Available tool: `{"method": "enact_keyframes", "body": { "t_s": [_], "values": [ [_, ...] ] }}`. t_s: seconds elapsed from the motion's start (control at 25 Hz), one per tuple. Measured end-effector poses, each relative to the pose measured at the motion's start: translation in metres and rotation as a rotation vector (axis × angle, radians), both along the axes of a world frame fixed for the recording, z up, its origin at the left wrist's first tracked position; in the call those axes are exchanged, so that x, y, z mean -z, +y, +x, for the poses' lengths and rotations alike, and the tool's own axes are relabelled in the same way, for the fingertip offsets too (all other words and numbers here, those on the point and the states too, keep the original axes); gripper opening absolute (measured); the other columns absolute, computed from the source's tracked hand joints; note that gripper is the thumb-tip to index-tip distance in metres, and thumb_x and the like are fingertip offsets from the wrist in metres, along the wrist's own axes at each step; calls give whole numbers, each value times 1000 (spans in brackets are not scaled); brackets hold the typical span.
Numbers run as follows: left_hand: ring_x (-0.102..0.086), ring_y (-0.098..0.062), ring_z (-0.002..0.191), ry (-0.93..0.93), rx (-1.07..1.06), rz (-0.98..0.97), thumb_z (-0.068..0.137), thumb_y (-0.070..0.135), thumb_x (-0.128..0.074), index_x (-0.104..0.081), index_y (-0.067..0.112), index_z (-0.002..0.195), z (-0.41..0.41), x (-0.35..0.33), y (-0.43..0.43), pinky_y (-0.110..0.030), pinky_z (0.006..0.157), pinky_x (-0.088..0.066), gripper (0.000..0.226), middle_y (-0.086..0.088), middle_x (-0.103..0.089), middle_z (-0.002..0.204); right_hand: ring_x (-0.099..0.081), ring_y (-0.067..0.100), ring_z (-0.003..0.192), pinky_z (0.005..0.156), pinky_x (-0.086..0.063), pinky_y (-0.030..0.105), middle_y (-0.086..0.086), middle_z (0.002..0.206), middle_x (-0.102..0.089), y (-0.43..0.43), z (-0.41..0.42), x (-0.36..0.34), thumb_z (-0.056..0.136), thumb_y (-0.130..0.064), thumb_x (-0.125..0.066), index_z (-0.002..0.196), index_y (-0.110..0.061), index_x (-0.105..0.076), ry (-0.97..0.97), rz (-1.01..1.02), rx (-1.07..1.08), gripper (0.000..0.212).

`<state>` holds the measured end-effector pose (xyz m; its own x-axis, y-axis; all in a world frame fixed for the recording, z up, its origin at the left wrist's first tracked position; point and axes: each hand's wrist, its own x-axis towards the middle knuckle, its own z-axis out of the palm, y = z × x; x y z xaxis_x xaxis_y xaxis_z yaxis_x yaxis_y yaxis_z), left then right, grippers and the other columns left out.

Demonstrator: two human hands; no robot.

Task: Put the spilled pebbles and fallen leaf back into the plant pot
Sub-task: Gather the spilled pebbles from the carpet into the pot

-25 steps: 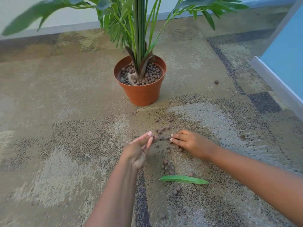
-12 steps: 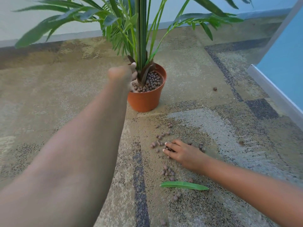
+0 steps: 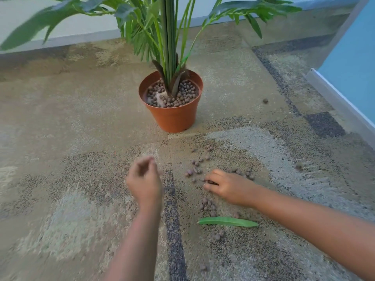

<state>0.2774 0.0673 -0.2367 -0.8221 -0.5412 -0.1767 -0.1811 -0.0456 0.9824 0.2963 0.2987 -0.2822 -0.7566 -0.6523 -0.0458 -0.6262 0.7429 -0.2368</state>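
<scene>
Small round brown pebbles [image 3: 207,203] scattered on carpet [image 3: 60,138], middle of frame; too many to count, few strays at right. One long green leaf [image 3: 228,222] flat below them. One orange pot [image 3: 172,116] above center, full of pebbles, one plant [image 3: 168,37] inside. Two hands: left hand [image 3: 144,182] blurry, fingers curled, cannot tell if holding anything. Right hand [image 3: 227,187] down on carpet, fingers together touching pebbles.

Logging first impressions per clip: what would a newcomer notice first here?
A terracotta-coloured plastic plant pot with a tall green palm stands mid-carpet. In front of it, small brown clay pebbles lie scattered, the right hand resting among them. A long green fallen leaf lies nearer the camera.
</scene>
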Motion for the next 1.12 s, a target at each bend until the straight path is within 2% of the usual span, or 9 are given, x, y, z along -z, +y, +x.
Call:
{"method": "enact_keyframes", "body": {
  "t_s": [0.12,0.24,0.32,0.44,0.52,0.68,0.92,1.04,1.12],
  "values": [
    [-61,-6,76,-124,269,-372,87,12,-66,-61,32,104,48,47,17,-14,59,-52,27,-1,-64,108,-58,12,108,95,-50,30,3,122,-61,-4,-9,-14,99,-31,-45,113,-19,-66,-53,-100,100,28],
    [-52,-3,106,-191,540,-621,87,34,-67,-46,35,139,61,66,27,-26,93,-49,56,14,-45,130,-61,10,100,88,-56,33,0,117,-65,-7,-28,-47,94,-28,-51,112,-20,-69,-85,-292,269,26],
    [-40,-2,118,-179,547,-700,87,42,-65,-39,32,144,62,69,28,-26,103,-37,64,15,-41,131,-64,12,92,82,-57,31,4,107,-70,-12,-55,-78,92,-22,-55,109,-14,-70,91,-474,276,24],
    [-33,1,119,-118,541,-771,89,41,-64,-48,23,140,62,69,28,-21,102,-31,57,11,-47,136,-65,14,91,83,-54,25,8,105,-71,-31,-113,-122,92,-14,-61,109,-8,-70,364,-596,230,20],
    [-33,1,118,-87,532,-797,89,39,-65,-54,20,135,62,70,28,-21,104,-30,51,10,-50,137,-65,18,94,85,-53,28,11,106,-71,-48,-151,-136,92,-10,-61,110,-6,-71,398,-544,243,21],
    [-32,1,118,-68,536,-806,90,39,-65,-58,17,133,61,69,28,-19,104,-29,49,9,-51,137,-59,29,117,105,-43,36,19,128,-61,-64,-186,-127,94,-10,-59,119,-5,-66,249,-349,306,27],
    [-33,1,120,-69,546,-775,90,40,-61,-54,19,134,61,70,27,-25,106,-32,49,13,-49,132,-50,26,128,107,-41,41,14,130,-59,-15,-125,-78,100,-18,-49,121,-9,-61,435,-476,451,26],
    [-41,-3,119,-143,524,-764,87,38,-61,-50,23,132,47,64,33,-28,100,-41,49,17,-44,122,-23,21,143,113,-25,47,3,151,-34,18,-64,-26,101,-39,-38,140,-20,-41,112,-301,572,43],
    [-41,-14,126,-220,553,-798,82,49,-64,-34,25,142,29,59,39,-30,98,-41,71,9,-41,131,1,17,147,117,-11,51,-6,159,-5,31,-40,4,99,-52,-27,151,-25,-17,-90,-49,471,59]
  ]
}}
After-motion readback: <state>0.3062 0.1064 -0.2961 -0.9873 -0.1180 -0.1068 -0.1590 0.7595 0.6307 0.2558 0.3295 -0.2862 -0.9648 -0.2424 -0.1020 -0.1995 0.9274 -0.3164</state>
